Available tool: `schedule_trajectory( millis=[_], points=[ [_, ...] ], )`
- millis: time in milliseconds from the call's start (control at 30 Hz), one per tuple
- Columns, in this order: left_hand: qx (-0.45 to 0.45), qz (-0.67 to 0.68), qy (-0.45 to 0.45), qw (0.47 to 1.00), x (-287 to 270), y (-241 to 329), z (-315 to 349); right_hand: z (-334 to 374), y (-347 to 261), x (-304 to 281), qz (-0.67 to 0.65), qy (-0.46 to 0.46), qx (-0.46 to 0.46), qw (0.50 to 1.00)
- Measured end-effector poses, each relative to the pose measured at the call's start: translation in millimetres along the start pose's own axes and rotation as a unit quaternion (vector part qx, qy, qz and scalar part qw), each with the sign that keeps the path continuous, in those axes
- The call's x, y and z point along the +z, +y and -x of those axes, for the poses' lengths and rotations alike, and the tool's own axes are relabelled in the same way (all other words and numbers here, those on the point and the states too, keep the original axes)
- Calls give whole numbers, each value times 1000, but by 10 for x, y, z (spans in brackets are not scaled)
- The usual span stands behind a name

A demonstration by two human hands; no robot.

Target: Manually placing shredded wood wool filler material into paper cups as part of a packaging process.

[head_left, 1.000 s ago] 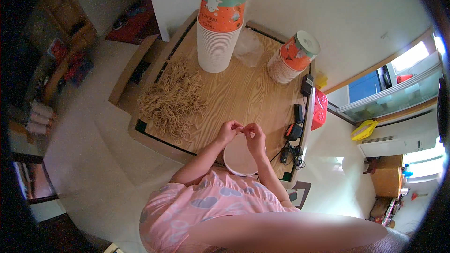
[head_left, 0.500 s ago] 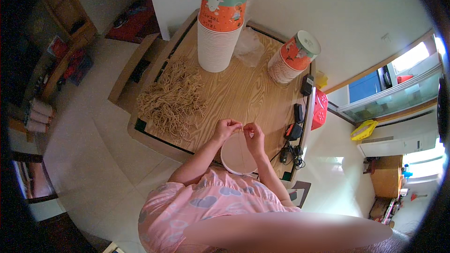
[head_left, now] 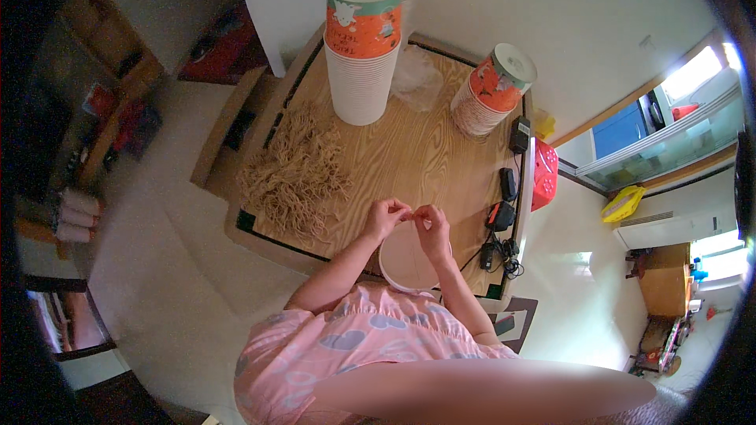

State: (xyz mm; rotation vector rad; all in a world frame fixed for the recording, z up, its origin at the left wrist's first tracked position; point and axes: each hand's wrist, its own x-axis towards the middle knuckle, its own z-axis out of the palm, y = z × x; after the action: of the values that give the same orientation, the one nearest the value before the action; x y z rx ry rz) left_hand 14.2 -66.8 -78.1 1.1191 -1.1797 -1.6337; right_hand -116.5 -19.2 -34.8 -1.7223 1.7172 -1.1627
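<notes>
My left hand (head_left: 385, 219) and my right hand (head_left: 434, 234) meet fingertip to fingertip over the far rim of a white paper bucket (head_left: 403, 261). Both are closed in a pinch on a thin tan cord, part of which trails faintly down inside the bucket. The bucket sits close to my body at the table's near edge, its opening toward me. Fingers hide the exact spot where cord and rim meet. Left of my hands lies a large tangled heap of tan cords (head_left: 298, 177).
On the wood-grain table (head_left: 402, 157) stand a tall stack of upside-down paper buckets (head_left: 362, 83) and a shorter stack (head_left: 490, 94). A clear plastic bag (head_left: 417, 83) lies between them. Black adapters and cables (head_left: 504, 216) line the right edge, beside a red basket (head_left: 544, 175).
My view has shifted slightly, so the table appears moved and turned a little. My hands keep pinching at the bucket's rim, with their fingertips a little closer together.
</notes>
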Motion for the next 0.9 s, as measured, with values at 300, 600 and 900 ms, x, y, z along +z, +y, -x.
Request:
schedule_trajectory(
  millis=[300, 600, 900],
  points=[
    [25, -61, 4, 998, 5, -162, -31, -3, 65, 13, -32, 7, 20, 999],
    [71, -169, 18, 983, 33, -55, 43, -28, 53, -24, 6, -18, -25, 999],
    [21, -69, -9, 997, -16, -232, -47, -6, 64, 21, -5, 11, -10, 1000]
  ],
)
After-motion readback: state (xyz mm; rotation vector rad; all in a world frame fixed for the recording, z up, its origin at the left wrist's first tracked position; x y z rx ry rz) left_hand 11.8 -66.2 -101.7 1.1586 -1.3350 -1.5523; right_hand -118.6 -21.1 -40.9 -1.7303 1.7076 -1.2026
